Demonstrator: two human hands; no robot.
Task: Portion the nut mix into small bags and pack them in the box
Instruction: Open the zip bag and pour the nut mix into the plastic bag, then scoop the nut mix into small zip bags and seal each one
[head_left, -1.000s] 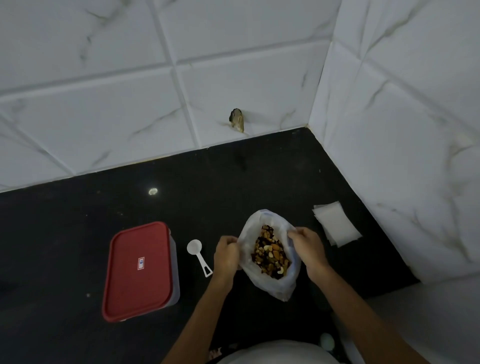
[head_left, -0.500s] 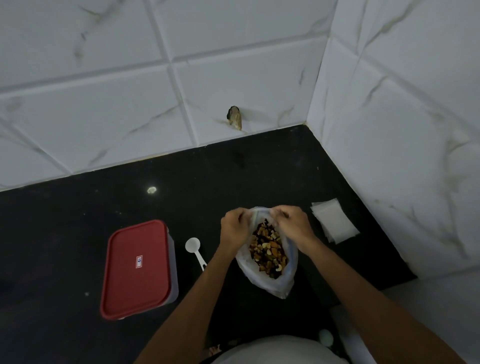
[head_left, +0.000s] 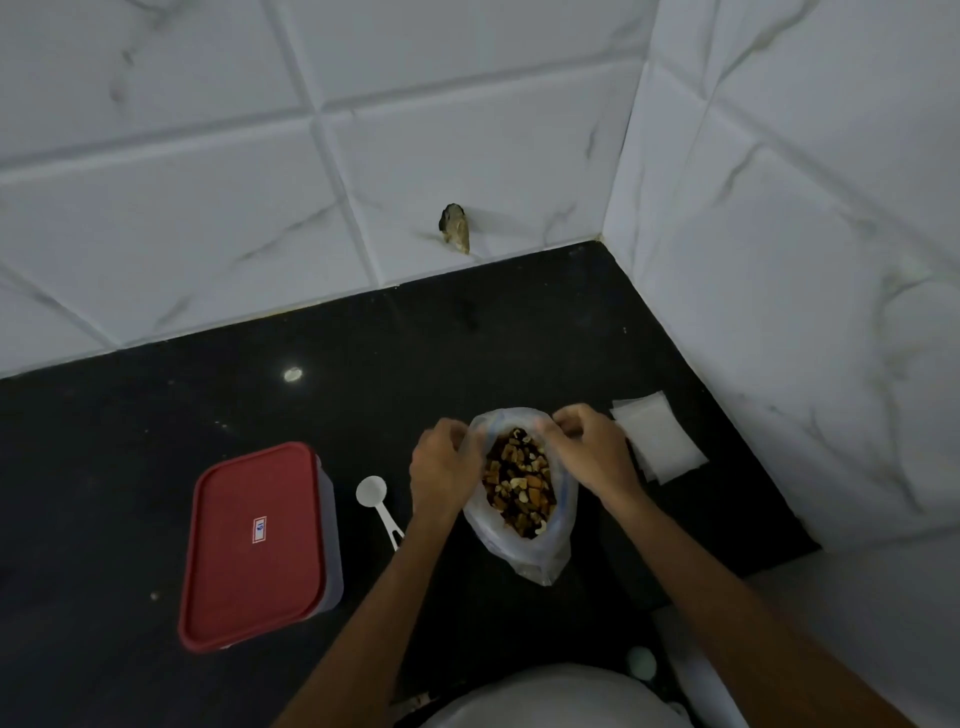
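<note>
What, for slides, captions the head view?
The left hand and right hand hold the nut mix bag beside scoop and lidded box.

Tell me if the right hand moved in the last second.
Yes. The right hand shifted towards the back wall along the nut bag rim, now level with the stack of small bags.

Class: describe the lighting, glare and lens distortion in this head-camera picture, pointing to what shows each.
Head view: dim, bluish light, so the black stone counter loses detail; head view: one bright glare spot on it; head view: grout lines of the white marbled wall tiles bow, a wide-angle effect; head view: the clear plastic bag of nut mix is fairly sharp.
</note>
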